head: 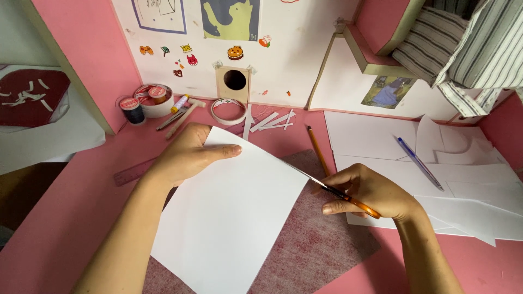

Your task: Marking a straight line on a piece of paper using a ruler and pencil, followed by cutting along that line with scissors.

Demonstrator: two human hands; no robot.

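Head view shows me a pink desk [71,218] with a large white sheet of paper [234,212] lying across a reddish felt mat [321,245]. My left hand [188,152] grips the sheet's far left corner, thumb on top and fingers curled under the edge, lifting it slightly. My right hand [370,193] is clenched around the orange handles of a pair of scissors [338,193], whose blades meet the sheet's right edge.

I judge the cut is only just starting at that right edge. The next move calls for keeping the paper taut with the left hand and feeding the blades straight in towards the left.

Room is fair. Just beside the scissors on the far side lies an orange pencil [317,149], near enough to be nudged. To the right sits a stack of white sheets [479,201] with a blue pen [419,163] on top, close under the right wrist. Far left are a tape roll [228,110], thread spools [132,109] and a purple ruler [131,173] partly under the left forearm, all clear of the cut. The near side of the mat is free.
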